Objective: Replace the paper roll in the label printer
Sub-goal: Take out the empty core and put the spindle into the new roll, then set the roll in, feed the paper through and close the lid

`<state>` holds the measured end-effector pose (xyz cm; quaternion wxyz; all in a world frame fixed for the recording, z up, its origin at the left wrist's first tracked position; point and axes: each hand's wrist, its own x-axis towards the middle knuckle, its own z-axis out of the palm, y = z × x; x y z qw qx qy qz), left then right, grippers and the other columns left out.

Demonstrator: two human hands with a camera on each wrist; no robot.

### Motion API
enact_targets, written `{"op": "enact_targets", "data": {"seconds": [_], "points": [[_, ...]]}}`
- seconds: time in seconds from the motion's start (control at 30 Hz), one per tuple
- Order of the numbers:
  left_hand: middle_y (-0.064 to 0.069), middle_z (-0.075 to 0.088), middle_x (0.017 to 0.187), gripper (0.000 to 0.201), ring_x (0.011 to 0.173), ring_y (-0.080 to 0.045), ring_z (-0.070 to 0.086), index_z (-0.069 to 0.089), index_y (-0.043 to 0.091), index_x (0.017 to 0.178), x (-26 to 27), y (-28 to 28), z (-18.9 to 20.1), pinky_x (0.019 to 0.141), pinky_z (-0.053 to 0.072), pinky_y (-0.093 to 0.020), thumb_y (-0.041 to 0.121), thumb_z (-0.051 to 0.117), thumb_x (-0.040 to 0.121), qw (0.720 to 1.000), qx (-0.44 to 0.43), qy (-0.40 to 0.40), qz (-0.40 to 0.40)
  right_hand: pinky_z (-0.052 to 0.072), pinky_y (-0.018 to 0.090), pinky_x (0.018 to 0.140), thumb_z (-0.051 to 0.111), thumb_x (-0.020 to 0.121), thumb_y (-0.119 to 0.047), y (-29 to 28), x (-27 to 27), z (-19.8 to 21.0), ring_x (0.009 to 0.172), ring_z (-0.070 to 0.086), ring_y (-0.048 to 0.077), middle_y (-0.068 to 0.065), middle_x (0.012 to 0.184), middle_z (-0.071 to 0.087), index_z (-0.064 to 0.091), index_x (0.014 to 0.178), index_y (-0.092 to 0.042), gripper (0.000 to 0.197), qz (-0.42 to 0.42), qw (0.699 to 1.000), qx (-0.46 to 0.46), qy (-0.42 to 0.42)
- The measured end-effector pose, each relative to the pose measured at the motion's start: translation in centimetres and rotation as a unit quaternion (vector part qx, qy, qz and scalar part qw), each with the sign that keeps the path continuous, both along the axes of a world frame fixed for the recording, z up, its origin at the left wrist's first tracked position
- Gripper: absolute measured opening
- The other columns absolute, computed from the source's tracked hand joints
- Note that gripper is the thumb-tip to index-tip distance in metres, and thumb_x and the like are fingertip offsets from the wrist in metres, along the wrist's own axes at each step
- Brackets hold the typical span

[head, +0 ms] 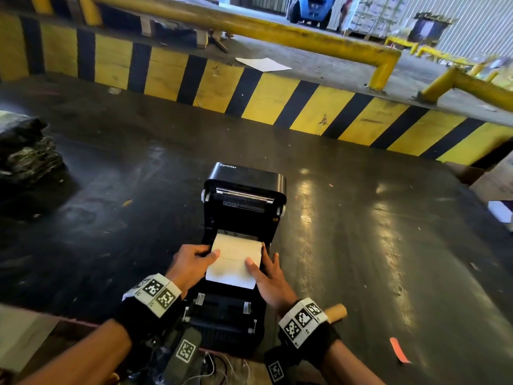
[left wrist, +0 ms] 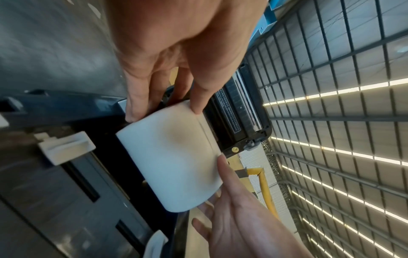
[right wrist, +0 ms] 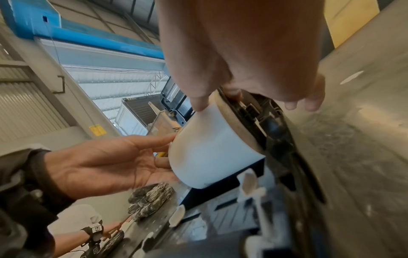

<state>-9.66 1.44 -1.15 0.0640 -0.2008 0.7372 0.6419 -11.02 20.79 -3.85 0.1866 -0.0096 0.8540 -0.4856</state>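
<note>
The black label printer (head: 222,315) stands on the dark table with its lid (head: 244,190) raised. A white paper roll (head: 236,259) lies in the open bay, its loose end toward me. My left hand (head: 204,254) holds the roll's left end, thumb on top and fingers down the end face. My right hand (head: 263,266) holds the right end the same way, with its outer fingers spread over the printer's side. The left wrist view shows the roll (left wrist: 174,160) between my left hand (left wrist: 164,113) and right hand (left wrist: 232,209). The right wrist view shows the roll (right wrist: 212,151), my right hand (right wrist: 216,99) and my left hand (right wrist: 132,157).
An empty cardboard core (head: 337,311) lies on the table just right of my right wrist. A black wrapped bundle (head: 25,154) sits at the far left. An orange strip (head: 399,354) lies front right. Cables (head: 211,368) hang at the front edge. A yellow-black kerb (head: 249,98) runs behind the table.
</note>
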Motion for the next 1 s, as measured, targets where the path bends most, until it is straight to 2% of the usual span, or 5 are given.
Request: {"op": "enact_targets", "data": {"seconds": [0.4,0.6,0.7,0.83,1.0], "points": [[-0.013,0.070,0.106,0.043,0.100,-0.028,0.066,0.059,0.001,0.120,-0.9,0.0,-1.1,0.094,0.053,-0.047,0.024,0.067,0.084,0.996,-0.082,-0.020,-0.005,0.001,0.052,0.117,0.040,0.082,-0.070,-0.2,-0.6,-1.3,0.145,-0.009,0.023,-0.001,0.160,-0.006,0.003,0.143,-0.048,0.074,0.011,1.000,0.008,-0.026],[-0.014,0.072,0.103,0.037,0.094,-0.025,0.068,0.067,0.002,0.109,-1.0,-0.3,-1.1,0.093,0.054,-0.042,0.027,0.070,0.081,0.987,-0.155,-0.022,-0.038,0.005,0.054,0.117,0.044,0.086,-0.063,0.0,-0.2,-1.1,0.146,-0.006,0.028,0.006,0.160,-0.005,0.005,0.145,-0.045,0.073,0.007,0.999,0.033,-0.017],[-0.019,0.073,0.097,0.029,0.089,-0.029,0.070,0.071,0.002,0.093,-0.8,-0.9,-0.9,0.088,0.057,-0.045,0.027,0.074,0.078,0.986,-0.160,-0.006,-0.054,0.008,0.054,0.117,0.041,0.071,-0.079,-0.4,0.0,-0.5,0.146,0.002,0.025,0.003,0.159,0.009,0.024,0.143,-0.044,0.082,-0.030,0.999,0.018,-0.009],[-0.016,0.075,0.080,0.022,0.078,-0.030,0.072,0.074,0.006,0.084,-0.1,-1.4,-0.6,0.079,0.060,-0.043,0.025,0.077,0.075,0.981,-0.174,0.006,-0.086,0.038,0.056,0.104,0.043,0.066,-0.087,0.1,-1.2,-3.6,0.128,0.046,0.022,0.000,0.132,0.056,0.056,0.115,-0.052,0.062,-0.078,0.996,0.011,0.045],[0.001,0.061,0.064,0.021,0.059,-0.012,0.058,0.072,0.005,0.086,0.2,-1.0,-0.5,0.067,0.049,-0.028,0.020,0.078,0.074,0.967,-0.242,0.014,-0.083,0.042,0.051,0.100,0.062,0.067,-0.070,-0.4,1.0,-0.9,0.115,0.052,0.020,-0.006,0.116,0.057,0.058,0.111,-0.030,0.059,-0.113,0.990,0.026,0.087]]}}
